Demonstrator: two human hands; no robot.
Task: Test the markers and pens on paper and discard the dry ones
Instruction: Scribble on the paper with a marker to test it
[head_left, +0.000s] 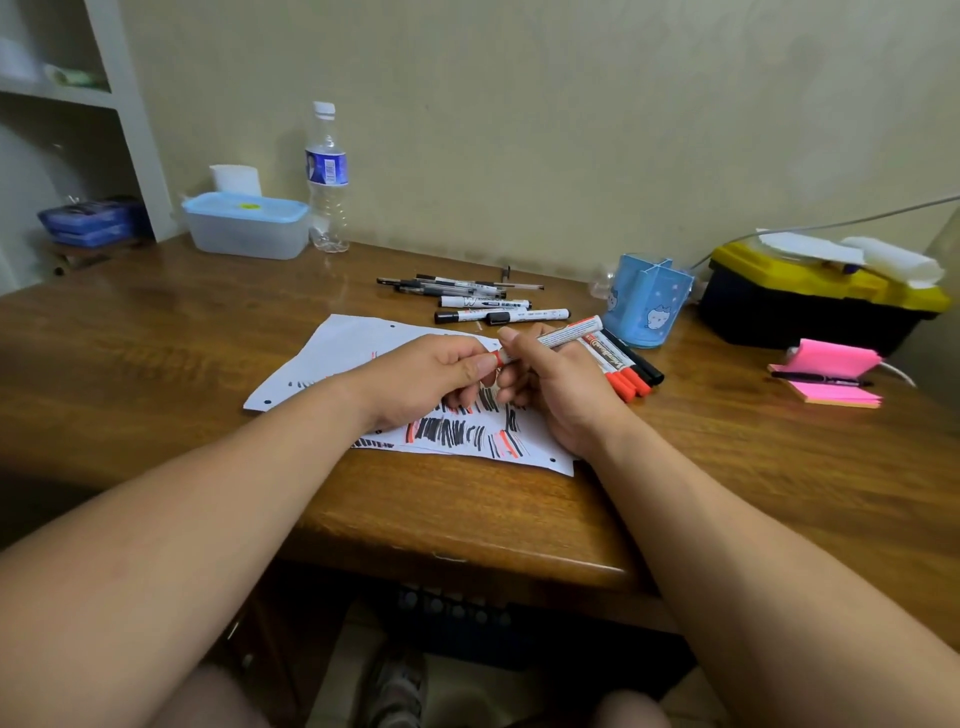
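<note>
Right, from the head camera, both hands are over the paper (353, 343), working on one red marker (566, 332). The right hand (550, 395) has its grip wrapped round the white barrel, thumb on top, holding it level just above the sheet. The left hand (431, 379) has a tight finger-and-thumb grip on the red end (496, 358). That looks like a cap being handled, one hand bracing and the other working the end. Whether it's coming off or going on, I can't tell from here.

Black and red test strokes cover the near half of the sheet, so plenty of testing looks done. The sheet lies square in front of the person, right under the hands, handy for the next scribble.

Look how things are sorted. A row of red-capped markers (623, 376) lies just beside the right hand, with one black-capped one among them. Further back, well apart, a loose heap of black pens (467, 288) and white-barrelled markers (498, 312) sits on the bench (156, 338). Two piles, likely tested and untested, though which is which I wouldn't swear to.

The blue pen holder (649, 306) stands behind the red row, within easy reach. I can't see any bin for the dry ones.
</note>
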